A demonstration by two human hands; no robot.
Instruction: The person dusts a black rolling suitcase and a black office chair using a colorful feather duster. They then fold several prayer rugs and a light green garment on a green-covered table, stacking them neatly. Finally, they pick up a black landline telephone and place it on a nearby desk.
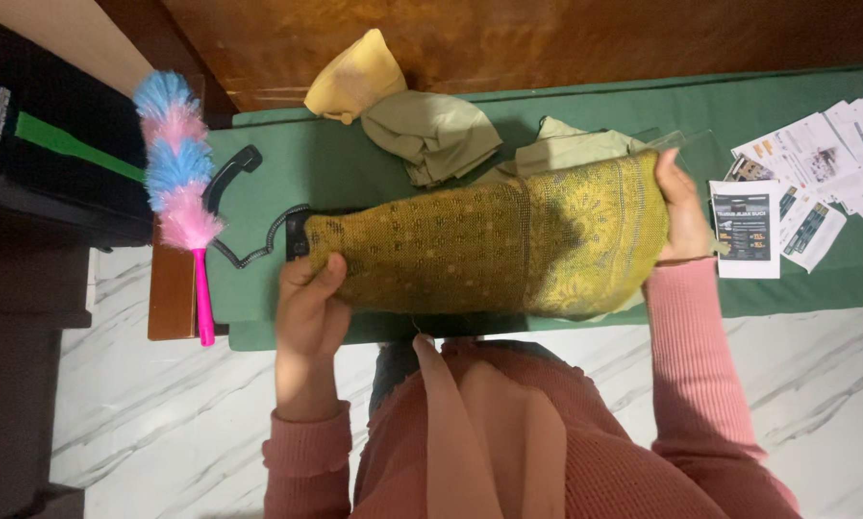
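A folded olive-yellow patterned cloth (489, 248) lies stretched across the green ironing surface (287, 163). My left hand (308, 306) pinches its left end with thumb on top. At the cloth's right end my right hand (683, 213) grips the edge. Both arms wear pink ribbed sleeves. Beneath the cloth a pale green fabric (575, 149) peeks out, along with a clear plastic sheet.
A crumpled beige-green cloth (433, 133) and a yellow cloth (354, 77) lie at the back. A black iron with coiled cord (244, 207) rests at the left, beside a pink, blue and white feather duster (181, 183). Printed leaflets (806, 192) lie at the right. Marble floor below.
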